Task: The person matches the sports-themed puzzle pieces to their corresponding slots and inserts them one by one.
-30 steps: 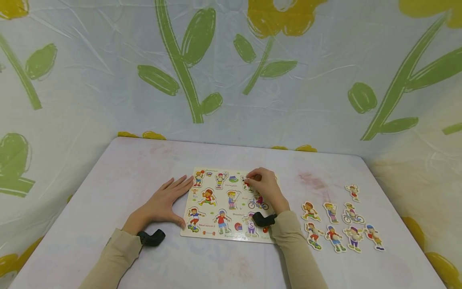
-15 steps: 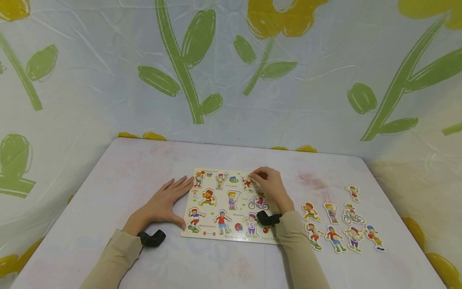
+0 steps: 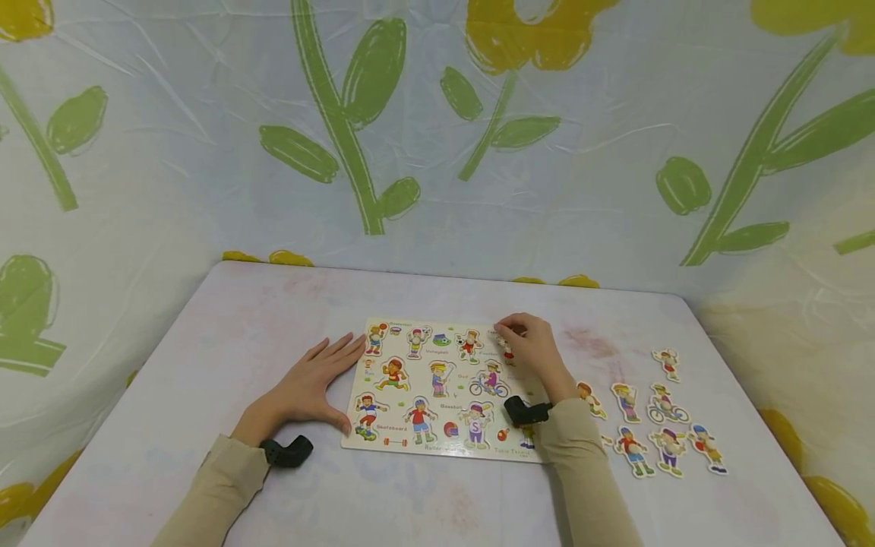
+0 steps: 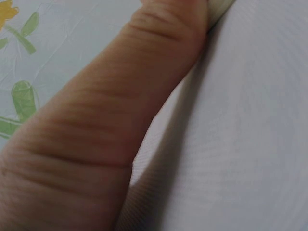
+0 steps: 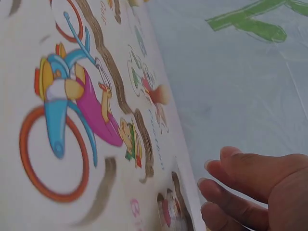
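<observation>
My left hand [image 3: 311, 387] rests spread on the table, its fingertips and thumb at the left edge of the wooden puzzle board [image 3: 418, 384]; the left wrist view is mostly filled by this hand [image 4: 106, 115]. Over the board's upper right corner, my right hand [image 3: 536, 349] has its fingers bent with nothing between them, as the right wrist view of the hand [image 5: 250, 187] shows. Just left of it, a soccer player puzzle piece [image 3: 469, 346] lies in its recess, its round knob [image 5: 161, 95] sticking up. The right hand partly hides a small figure [image 3: 507, 353] beneath it.
To the right of the board, several loose puzzle pieces lie on the table, among them a cyclist [image 3: 666, 404], a golfer [image 3: 625, 403] and a single piece [image 3: 667, 365] farther back. My right sleeve [image 3: 581, 463] covers part of the nearest ones. A flowered cloth [image 3: 595, 182] hangs behind.
My right hand has let go of the soccer player piece and moved right to the board's corner. That piece now lies uncovered. The left hand has stayed where it was.
</observation>
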Tool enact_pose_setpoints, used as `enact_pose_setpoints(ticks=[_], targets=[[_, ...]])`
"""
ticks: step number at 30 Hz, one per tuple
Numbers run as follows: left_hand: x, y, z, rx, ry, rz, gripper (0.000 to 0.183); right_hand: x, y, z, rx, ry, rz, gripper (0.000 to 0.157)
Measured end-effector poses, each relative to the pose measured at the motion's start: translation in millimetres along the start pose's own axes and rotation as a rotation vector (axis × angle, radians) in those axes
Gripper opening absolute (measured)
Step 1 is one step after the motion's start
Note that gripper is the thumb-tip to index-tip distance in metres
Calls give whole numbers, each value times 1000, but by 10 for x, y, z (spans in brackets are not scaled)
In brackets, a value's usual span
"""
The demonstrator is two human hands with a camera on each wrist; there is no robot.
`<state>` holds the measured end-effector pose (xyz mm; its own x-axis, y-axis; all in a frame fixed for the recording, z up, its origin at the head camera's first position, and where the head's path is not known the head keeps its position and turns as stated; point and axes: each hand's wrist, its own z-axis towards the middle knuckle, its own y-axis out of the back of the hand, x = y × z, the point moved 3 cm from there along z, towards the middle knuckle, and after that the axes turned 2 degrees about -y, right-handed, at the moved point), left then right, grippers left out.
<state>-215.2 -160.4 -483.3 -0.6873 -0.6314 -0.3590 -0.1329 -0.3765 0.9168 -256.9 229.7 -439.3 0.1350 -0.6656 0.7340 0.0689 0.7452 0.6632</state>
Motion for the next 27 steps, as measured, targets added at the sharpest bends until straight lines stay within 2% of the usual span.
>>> enact_pose_setpoints(ticks=[6, 12, 27], targets=[[17, -15, 5, 12, 2, 3, 138, -131, 186, -5, -46, 10, -33, 18], [13, -18, 5, -10, -18, 5, 138, -257, 380, -41, -86, -29, -79, 20], [9, -10, -6, 18, 11, 1, 139, -552, 870, -144, -91, -127, -166, 26]])
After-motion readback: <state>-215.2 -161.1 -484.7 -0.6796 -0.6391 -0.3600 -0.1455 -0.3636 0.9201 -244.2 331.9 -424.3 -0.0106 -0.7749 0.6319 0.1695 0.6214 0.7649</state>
